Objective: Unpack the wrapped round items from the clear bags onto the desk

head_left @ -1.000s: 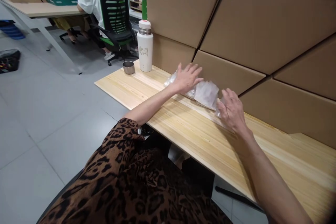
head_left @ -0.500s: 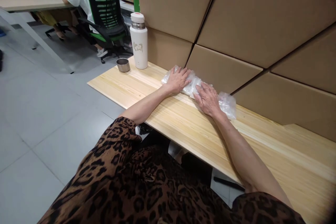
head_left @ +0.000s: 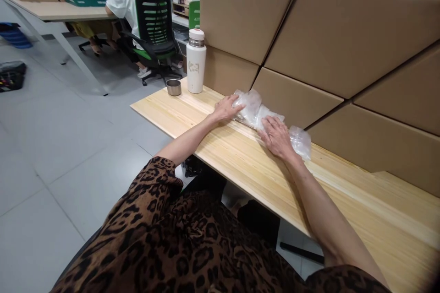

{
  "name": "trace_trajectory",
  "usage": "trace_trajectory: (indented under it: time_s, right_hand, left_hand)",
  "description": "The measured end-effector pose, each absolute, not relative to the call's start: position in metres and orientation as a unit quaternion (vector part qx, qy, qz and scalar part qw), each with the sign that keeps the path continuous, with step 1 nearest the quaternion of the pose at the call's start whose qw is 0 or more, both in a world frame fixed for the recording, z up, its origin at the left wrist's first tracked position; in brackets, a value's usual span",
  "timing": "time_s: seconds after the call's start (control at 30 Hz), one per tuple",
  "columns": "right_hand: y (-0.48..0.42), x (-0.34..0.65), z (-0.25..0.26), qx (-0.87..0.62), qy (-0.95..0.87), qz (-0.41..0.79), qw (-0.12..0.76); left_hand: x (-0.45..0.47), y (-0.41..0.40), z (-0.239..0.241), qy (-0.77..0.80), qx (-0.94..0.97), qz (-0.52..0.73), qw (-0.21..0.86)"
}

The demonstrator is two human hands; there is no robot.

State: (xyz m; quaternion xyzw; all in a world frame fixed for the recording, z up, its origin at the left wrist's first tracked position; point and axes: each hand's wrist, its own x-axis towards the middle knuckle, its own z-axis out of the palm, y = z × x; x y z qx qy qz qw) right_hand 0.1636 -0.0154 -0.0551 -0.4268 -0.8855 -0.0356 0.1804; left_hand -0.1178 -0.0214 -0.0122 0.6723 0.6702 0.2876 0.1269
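Observation:
A row of clear plastic bags (head_left: 251, 106) lies on the light wooden table (head_left: 240, 165), against the cardboard panels behind it. My left hand (head_left: 225, 109) is at the row's left end, fingers pressed together on the edge of the leftmost bag, which stands slightly raised. My right hand (head_left: 277, 136) lies flat on the middle of the row with fingers stretched out. One crumpled bag (head_left: 301, 141) shows just to the right of it. My leopard-print sleeves fill the bottom of the view.
A white thermos bottle (head_left: 195, 62) and a small metal cup (head_left: 173, 87) stand at the table's far left corner. Brown cardboard panels (head_left: 326, 32) wall off the back. A person in a white shirt sits on a green-black chair (head_left: 153, 23) at another desk (head_left: 51, 9).
Both hands came down from hovering onto the bags. My left hand then slid to the row's left end, and the leftmost bag has risen slightly. The camera shifted a little.

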Motion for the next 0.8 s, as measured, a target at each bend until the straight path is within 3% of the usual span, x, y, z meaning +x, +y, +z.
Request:
trace_trajectory:
  time_s: [0.2, 0.37, 0.57, 0.7, 0.8]
  right_hand:
    - [-0.019, 0.164, -0.04, -0.412, -0.853, -0.041, 0.318]
    - [-0.036, 0.134, -0.033, -0.391, -0.842, 0.015, 0.372]
    - [-0.043, 0.09, -0.026, -0.434, -0.748, 0.217, 0.453]
    - [-0.056, 0.062, -0.012, -0.479, -0.585, 0.404, 0.516]
    - [-0.073, 0.044, -0.001, -0.425, -0.452, 0.553, 0.556]
  left_hand:
    - [-0.105, -0.032, -0.01, 0.675, 0.661, 0.308, 0.112]
    - [-0.1, -0.035, -0.01, 0.695, 0.637, 0.324, 0.08]
    - [-0.093, -0.042, -0.017, 0.61, 0.677, 0.405, 0.071]
    - [-0.084, -0.047, -0.025, 0.542, 0.701, 0.462, 0.035]
    - [-0.068, -0.054, -0.034, 0.499, 0.704, 0.505, 0.021]
